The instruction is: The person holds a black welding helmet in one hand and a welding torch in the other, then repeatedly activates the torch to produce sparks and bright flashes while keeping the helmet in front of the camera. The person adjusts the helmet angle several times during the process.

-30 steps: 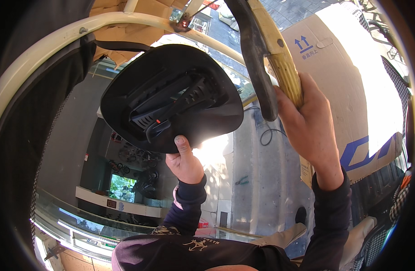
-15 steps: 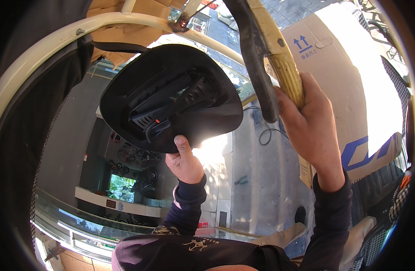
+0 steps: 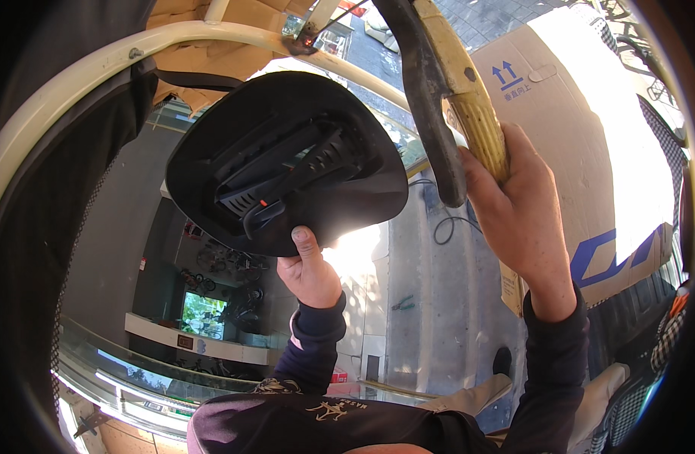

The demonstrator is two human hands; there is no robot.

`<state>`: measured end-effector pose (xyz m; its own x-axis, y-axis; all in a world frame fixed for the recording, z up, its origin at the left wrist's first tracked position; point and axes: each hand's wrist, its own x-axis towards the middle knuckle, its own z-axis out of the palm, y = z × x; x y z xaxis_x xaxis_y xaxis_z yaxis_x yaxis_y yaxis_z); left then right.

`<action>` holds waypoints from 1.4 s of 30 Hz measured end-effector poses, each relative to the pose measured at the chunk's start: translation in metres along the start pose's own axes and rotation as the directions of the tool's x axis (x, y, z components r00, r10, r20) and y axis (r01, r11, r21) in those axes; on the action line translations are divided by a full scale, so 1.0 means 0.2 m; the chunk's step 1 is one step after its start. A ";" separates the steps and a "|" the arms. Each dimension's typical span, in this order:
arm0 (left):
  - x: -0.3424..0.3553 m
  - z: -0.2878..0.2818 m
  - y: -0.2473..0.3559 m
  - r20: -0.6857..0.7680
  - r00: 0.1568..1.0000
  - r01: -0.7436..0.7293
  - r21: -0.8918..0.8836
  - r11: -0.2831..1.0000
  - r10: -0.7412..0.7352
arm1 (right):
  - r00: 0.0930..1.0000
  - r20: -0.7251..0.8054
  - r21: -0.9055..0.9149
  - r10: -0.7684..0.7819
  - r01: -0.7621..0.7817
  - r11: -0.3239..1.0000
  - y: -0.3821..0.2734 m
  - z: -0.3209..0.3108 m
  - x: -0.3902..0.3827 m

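Note:
My left hand (image 3: pixel 311 265) is closed on the lower edge of a black welding shield (image 3: pixel 347 189), its thumb pressed over the rim. The shield has a hollow with ribbed parts and a small orange piece in it. On the right, my right hand (image 3: pixel 518 204) wraps round a welding electrode holder, with a yellow ribbed handle (image 3: pixel 476 125) and a long dark lever (image 3: pixel 427 91) beside it. A thin rod (image 3: pixel 344 17) comes down at the top to a scorched, glowing spot (image 3: pixel 307 43) on a cream metal tube (image 3: pixel 234 32). The rod's link to the holder is out of view.
A big cardboard box (image 3: pixel 552 151) stands at the right. Brown cardboard (image 3: pixel 188 57) lies behind the tube. Black fabric (image 3: pixel 52 204) hangs at the left. A dark cable (image 3: pixel 442 231) and green-handled pliers (image 3: pixel 403 303) lie on the grey metal bed (image 3: pixel 431 333). Bicycles (image 3: pixel 219 261) are farther off.

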<state>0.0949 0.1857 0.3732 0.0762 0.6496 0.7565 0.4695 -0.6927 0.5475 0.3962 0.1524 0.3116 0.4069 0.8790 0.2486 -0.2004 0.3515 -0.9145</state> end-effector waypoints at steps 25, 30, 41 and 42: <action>0.00 0.00 -0.02 -0.007 1.000 -0.019 0.000 1.000 0.019 | 0.986 -0.107 0.105 -0.125 0.137 0.985 0.00 -0.01 -0.04; -0.02 0.02 0.01 -0.019 0.999 0.038 -0.038 0.999 -0.039 | 0.990 -0.041 0.052 -0.137 0.139 0.989 -0.06 -0.05 -0.02; 0.00 0.01 0.02 -0.036 0.999 0.020 -0.026 0.999 -0.021 | 0.994 -0.040 0.040 -0.100 0.101 0.994 -0.05 -0.01 -0.02; 0.00 0.02 0.02 -0.035 0.999 0.021 -0.025 0.999 -0.022 | 0.995 -0.033 0.041 -0.094 0.095 0.995 -0.05 -0.02 -0.02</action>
<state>0.0994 0.1846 0.3746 0.0346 0.6534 0.7562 0.4487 -0.6862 0.5725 0.3992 0.1437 0.3189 0.4528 0.8310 0.3231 -0.1967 0.4465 -0.8729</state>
